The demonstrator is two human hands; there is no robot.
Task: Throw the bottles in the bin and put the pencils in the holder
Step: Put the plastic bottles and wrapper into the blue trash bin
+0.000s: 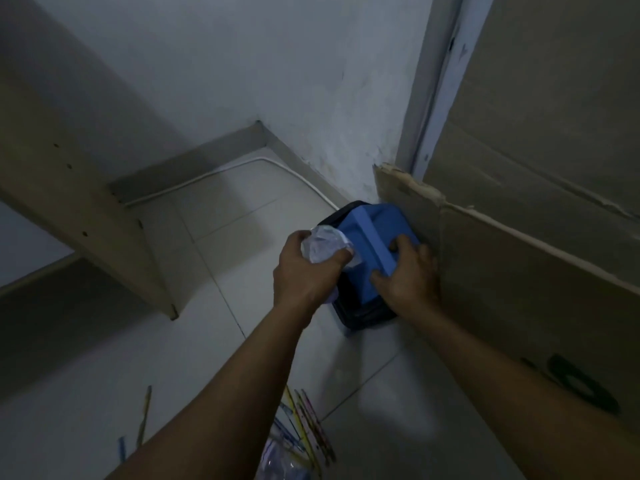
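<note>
A dark bin with a blue swing lid (367,237) stands on the floor against the wall corner. My left hand (304,271) grips a clear crumpled plastic bottle (323,245) right at the lid's left edge. My right hand (407,271) rests on the right half of the blue lid, with the fingers pressing it. Several pencils (308,424) lie on the tiles near the bottom of the view, beside another clear bottle (280,455) that my left arm partly hides. Two more pencils (143,419) lie apart at the lower left. No holder is in view.
A large cardboard box (519,271) leans against the wall just right of the bin, touching my right wrist. A beige wooden shelf unit (69,161) stands at the left. A white cable (221,171) runs along the skirting. Light floor tiles (207,271) lie between the shelf and the bin.
</note>
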